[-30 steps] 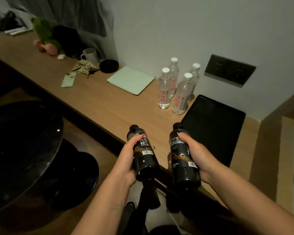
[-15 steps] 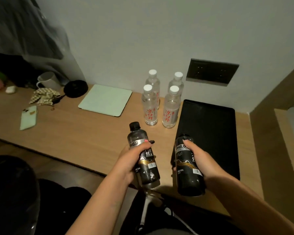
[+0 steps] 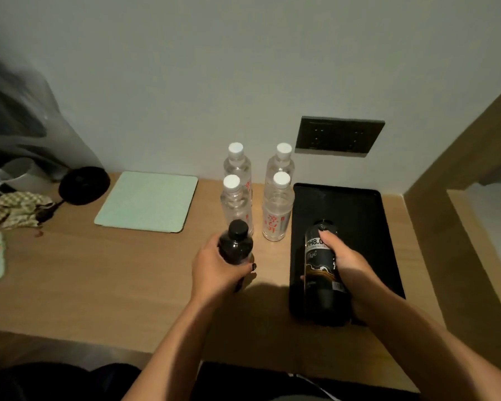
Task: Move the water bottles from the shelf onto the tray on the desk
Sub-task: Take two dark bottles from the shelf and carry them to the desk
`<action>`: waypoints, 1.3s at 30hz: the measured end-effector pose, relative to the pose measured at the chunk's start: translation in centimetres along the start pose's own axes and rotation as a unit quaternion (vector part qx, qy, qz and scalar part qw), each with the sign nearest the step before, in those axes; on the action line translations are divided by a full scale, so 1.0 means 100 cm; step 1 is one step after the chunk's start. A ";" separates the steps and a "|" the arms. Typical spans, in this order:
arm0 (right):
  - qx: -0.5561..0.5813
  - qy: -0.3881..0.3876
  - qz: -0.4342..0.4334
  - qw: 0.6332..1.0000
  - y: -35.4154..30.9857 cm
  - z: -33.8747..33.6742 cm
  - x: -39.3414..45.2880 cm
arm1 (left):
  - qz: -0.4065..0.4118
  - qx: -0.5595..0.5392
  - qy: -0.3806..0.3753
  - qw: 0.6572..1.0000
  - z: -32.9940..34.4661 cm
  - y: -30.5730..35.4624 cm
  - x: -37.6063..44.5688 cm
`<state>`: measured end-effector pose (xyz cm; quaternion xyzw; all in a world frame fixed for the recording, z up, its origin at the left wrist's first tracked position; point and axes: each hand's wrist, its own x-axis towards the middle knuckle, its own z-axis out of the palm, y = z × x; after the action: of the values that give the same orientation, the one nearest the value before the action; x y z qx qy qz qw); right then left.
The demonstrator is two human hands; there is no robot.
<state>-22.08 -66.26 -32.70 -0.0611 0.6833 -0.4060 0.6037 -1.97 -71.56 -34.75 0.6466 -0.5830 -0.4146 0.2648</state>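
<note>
1. Right hand (image 3: pixel 344 261) grips a black bottle labelled "PH8.0" (image 3: pixel 323 273), fingers curled round its body; the bottle is over the near part of the black tray (image 3: pixel 385 244). Whether its base touches the tray cannot be told.
2. Left hand (image 3: pixel 217 270) grips a second black bottle (image 3: pixel 235 246), over the wooden desk (image 3: pixel 99 279), left of the tray.
3. Four clear white-capped water bottles (image 3: pixel 276 209) stand upright on the desk, just left of the tray.
4. A pale green pad (image 3: pixel 148 202) lies further left.

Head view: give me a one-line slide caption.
Each hand grips a black bottle: the right hand over the black tray, the left hand over the desk beside four clear bottles.
</note>
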 end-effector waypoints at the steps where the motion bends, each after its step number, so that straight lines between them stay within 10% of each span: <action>1: 0.016 0.010 -0.003 1.000 0.001 0.003 0.001 | -0.003 0.004 -0.008 1.000 -0.001 -0.002 0.007; 11: 0.137 0.068 -0.082 0.985 0.010 0.042 -0.012 | 0.085 0.098 -0.066 0.989 -0.007 -0.028 0.050; 20: -0.095 0.166 -0.277 0.942 0.012 0.085 -0.015 | 0.078 0.031 -0.160 0.984 -0.021 -0.048 0.062; 30: -0.210 0.203 -0.282 0.914 0.012 0.109 0.019 | 0.114 -0.143 -0.156 0.971 -0.056 -0.015 0.075; 39: -0.221 0.163 -0.280 0.920 0.029 0.115 0.044 | 0.222 -0.015 -0.164 0.961 -0.044 0.022 0.110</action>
<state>-12.00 -72.35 -37.27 -0.3152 0.7995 -0.4015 0.3166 0.33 -83.32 -33.13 0.4198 -0.7412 -0.4542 0.2610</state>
